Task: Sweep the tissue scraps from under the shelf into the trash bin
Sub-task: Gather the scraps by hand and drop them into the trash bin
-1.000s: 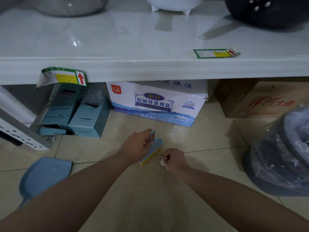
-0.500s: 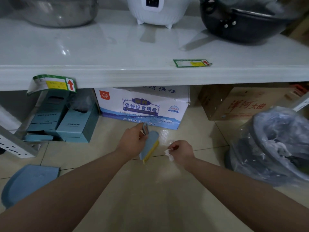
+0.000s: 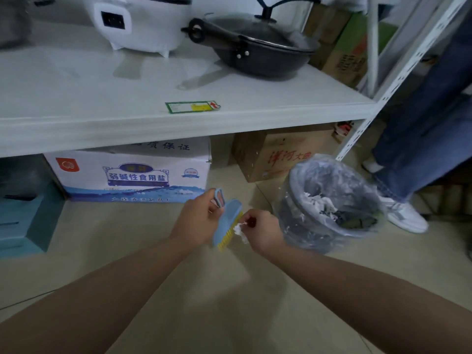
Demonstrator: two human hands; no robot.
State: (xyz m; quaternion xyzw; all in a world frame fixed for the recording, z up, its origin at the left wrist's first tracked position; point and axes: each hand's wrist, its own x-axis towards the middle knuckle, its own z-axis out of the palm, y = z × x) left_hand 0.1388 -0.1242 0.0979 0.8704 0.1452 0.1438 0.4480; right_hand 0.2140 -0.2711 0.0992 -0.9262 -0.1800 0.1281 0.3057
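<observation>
The left hand (image 3: 198, 217) grips a blue scrubbing brush (image 3: 228, 221) by its looped handle, yellow bristles turned toward the trash bin (image 3: 293, 227). The right hand (image 3: 264, 232), just left of the bin, pinches a white tissue scrap (image 3: 238, 229) against those bristles. More tissue scraps (image 3: 316, 201) lie inside the bag-lined bin. The white shelf (image 3: 178, 129) stands behind the bin, with a brown cardboard box (image 3: 268, 154) and a white printed carton (image 3: 132, 172) under it, to the bin's left.
</observation>
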